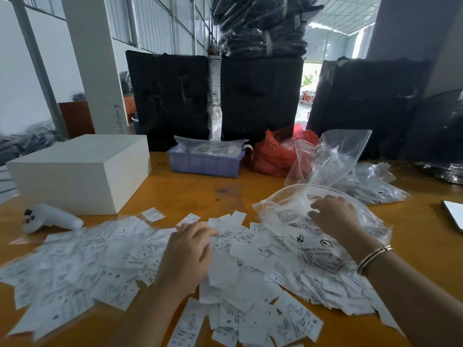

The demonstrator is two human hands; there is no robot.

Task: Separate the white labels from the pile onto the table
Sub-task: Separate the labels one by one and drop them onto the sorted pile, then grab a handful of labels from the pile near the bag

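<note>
left hand rests spread on the white labels; right hand pinches a clear bag.

Left hand on white labels, right hand gripping clear bag

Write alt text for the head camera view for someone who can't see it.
A person's left hand rests on a wide pile of white labels on an orange table, while the right hand grips a clear plastic bag. Behind sit a white box and a blue tray.
</note>
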